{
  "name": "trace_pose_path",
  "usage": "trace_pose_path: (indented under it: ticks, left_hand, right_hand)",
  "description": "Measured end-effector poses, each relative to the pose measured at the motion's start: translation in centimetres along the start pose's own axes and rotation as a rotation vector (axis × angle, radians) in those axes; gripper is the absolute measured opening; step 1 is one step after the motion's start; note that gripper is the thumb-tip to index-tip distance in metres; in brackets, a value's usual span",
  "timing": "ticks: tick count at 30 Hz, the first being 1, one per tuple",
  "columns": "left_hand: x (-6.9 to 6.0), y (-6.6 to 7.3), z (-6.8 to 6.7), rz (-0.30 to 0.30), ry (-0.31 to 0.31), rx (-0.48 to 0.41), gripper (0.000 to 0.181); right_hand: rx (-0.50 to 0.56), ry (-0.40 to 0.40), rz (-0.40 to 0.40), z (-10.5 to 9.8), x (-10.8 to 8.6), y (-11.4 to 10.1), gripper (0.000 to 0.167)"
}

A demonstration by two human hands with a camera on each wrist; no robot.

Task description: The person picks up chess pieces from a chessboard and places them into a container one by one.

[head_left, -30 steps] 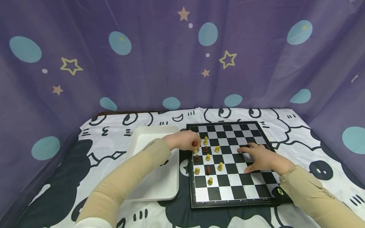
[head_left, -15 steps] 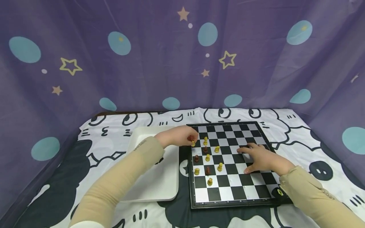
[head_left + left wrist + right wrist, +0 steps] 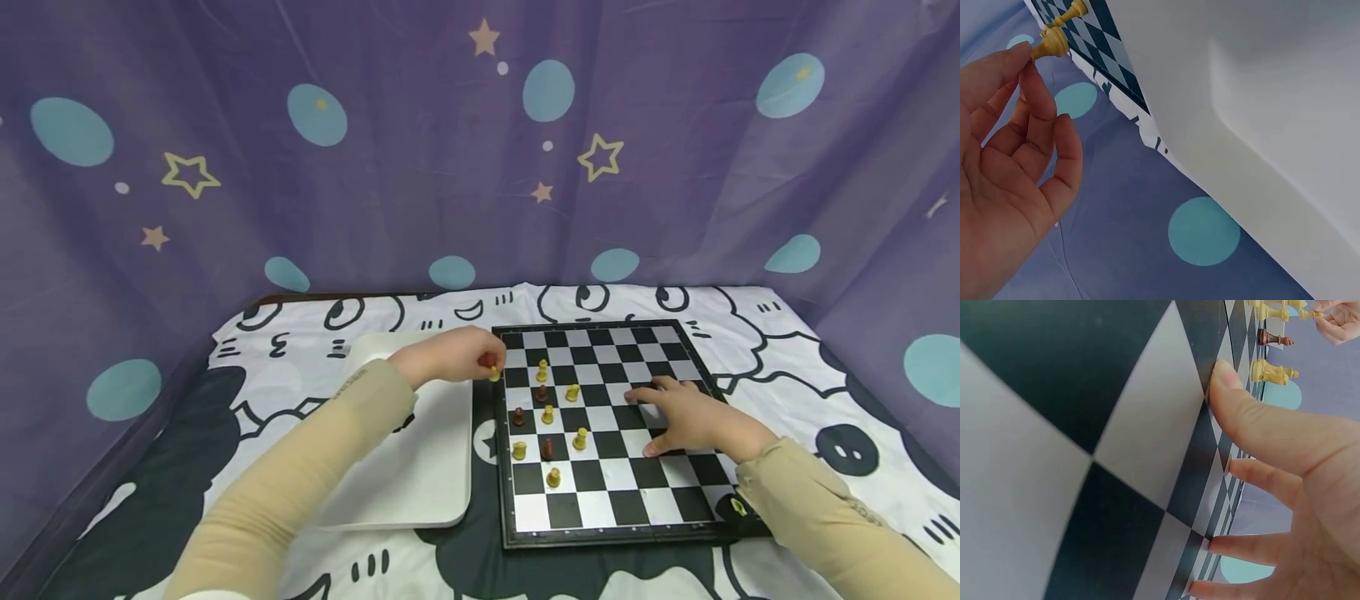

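My left hand (image 3: 453, 353) pinches a yellow chess piece (image 3: 494, 374) between thumb and fingertips, just off the left edge of the chessboard (image 3: 532, 513). The left wrist view shows that piece (image 3: 1051, 44) with its base pointing away from the fingers; its exact kind is hard to tell. Spread out on the board's right side, my right hand (image 3: 686, 414) rests its fingertips on the squares. Several yellow pieces and dark red pieces stand on the left part of the board, among them a dark red piece (image 3: 518, 416) and a yellow rook (image 3: 580, 438).
A shallow white tray (image 3: 442, 510) lies left of the chessboard, partly under my left forearm. Both sit on a black-and-white cartoon cloth (image 3: 465, 575). Behind the table hangs a purple curtain (image 3: 420, 192).
My left hand has lifted the yellow piece from the board and moved left with it, toward the tray. A dark red piece seen in that hand earlier is now hidden. The right hand stays put.
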State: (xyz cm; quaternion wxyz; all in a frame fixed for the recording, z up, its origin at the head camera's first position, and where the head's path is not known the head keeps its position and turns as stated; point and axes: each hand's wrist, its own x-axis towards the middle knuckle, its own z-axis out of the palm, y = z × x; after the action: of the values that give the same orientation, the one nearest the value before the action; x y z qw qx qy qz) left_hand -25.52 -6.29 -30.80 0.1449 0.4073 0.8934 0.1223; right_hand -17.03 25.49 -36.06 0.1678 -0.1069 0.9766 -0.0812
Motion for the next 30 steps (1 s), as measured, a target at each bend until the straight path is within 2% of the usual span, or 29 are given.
trace_pose_path:
  ticks: [12, 19, 25, 30]
  left_hand:
    - [-1.6, -2.0, 0.0, 0.039, 0.055, -0.017, 0.01]
    - [-2.3, -3.1, -0.2, 0.0, 0.078, -0.016, 0.01]
    - [-2.9, -4.3, 0.0, -0.002, 0.098, -0.006, 0.01]
    - [-3.2, -5.2, 0.5, -0.055, 0.108, -0.018, 0.01]
  right_hand:
    - [-0.01, 0.008, -0.005, 0.1, 0.1, 0.0, 0.082]
    - [-0.02, 0.014, -0.016, -0.1, 0.0, 0.0, 0.082]
    - [-0.009, 0.01, -0.014, -0.1, -0.1, 0.0, 0.083]
    - [0.012, 0.009, -0.018, -0.1, -0.1, 0.0, 0.082]
